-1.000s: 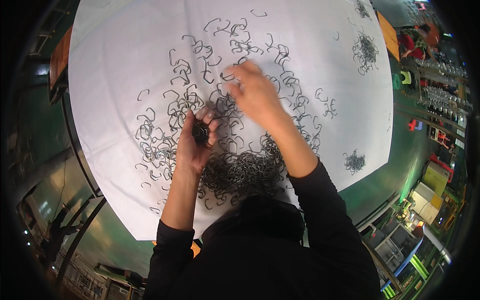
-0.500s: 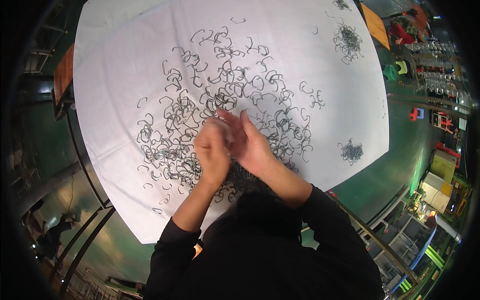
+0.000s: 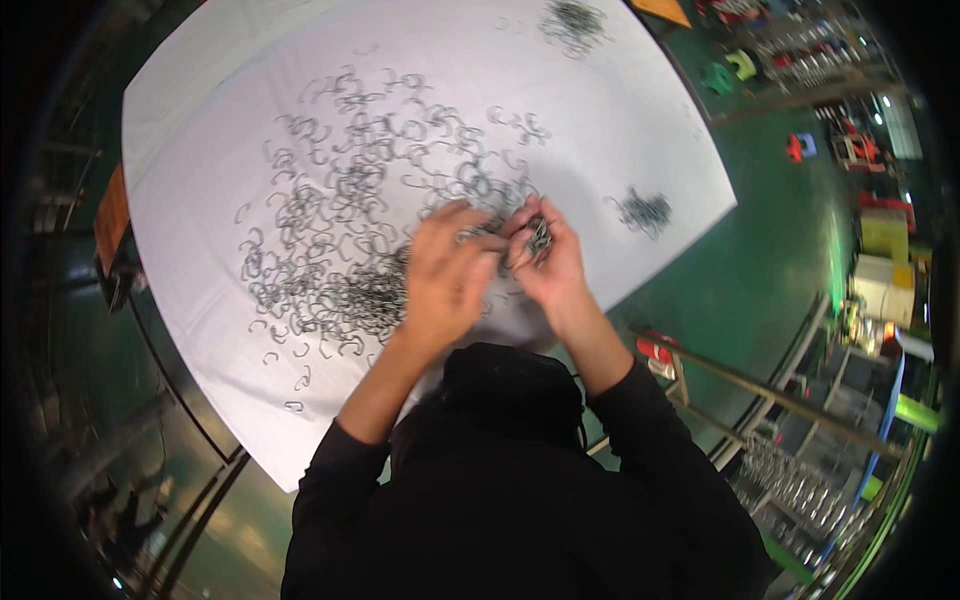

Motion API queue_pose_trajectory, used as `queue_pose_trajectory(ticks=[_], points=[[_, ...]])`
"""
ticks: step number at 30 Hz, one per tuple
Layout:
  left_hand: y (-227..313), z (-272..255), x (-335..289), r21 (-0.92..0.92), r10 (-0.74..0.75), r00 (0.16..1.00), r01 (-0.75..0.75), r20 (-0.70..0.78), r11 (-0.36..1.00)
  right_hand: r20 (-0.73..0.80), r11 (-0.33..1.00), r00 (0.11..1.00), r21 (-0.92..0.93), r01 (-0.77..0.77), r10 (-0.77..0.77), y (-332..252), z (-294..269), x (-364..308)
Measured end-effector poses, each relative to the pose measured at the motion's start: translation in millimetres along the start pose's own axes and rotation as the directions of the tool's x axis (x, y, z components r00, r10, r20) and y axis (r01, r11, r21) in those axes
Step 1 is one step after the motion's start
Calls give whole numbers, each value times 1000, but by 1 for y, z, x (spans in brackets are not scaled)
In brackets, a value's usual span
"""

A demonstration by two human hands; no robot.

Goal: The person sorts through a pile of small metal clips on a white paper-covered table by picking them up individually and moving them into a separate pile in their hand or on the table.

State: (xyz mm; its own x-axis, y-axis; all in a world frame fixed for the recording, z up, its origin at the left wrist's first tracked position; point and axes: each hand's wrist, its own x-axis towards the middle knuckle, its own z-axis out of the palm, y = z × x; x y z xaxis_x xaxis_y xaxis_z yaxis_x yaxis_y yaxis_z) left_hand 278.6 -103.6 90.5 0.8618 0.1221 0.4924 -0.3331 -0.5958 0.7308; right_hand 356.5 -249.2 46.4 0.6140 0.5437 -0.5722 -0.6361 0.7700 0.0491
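Note:
Many small C-shaped wire rings (image 3: 370, 295) lie scattered over a white sheet (image 3: 200, 130), thickest just left of my left hand. My right hand (image 3: 555, 265) is closed around a bunch of wire rings (image 3: 538, 235), which shows between its curled fingers. Close beside it, my left hand (image 3: 445, 275) has bent, slightly blurred fingers pointing toward the right hand. Some wire rings (image 3: 478, 232) show at its fingertips, in the grip. The fingertips of both hands nearly meet, and part of what they hold is hidden.
Two separate ring piles lie on the right side of the sheet: a nearer one (image 3: 643, 212) and a farther one (image 3: 573, 25). Beyond the sheet's right edge stand a green stool (image 3: 717, 78) and racks of metal parts (image 3: 800, 490). A metal rail (image 3: 770, 392) runs at lower right.
Both hands have moved right relative to the rings on the sheet, and a bunch of rings now shows in the right hand. The view has shifted, so the sheet appears farther left.

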Motion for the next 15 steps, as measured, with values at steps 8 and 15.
queue_pose_trajectory(ticks=[8,15], points=[[-53,-88,-115,11,-464,802,504,-377,863,-83,485,720,-790,374,-689,-226,-60,-10],[-55,-170,-207,98,-494,551,728,-673,678,463,-501,491,-863,61,-738,-268,-69,5]])
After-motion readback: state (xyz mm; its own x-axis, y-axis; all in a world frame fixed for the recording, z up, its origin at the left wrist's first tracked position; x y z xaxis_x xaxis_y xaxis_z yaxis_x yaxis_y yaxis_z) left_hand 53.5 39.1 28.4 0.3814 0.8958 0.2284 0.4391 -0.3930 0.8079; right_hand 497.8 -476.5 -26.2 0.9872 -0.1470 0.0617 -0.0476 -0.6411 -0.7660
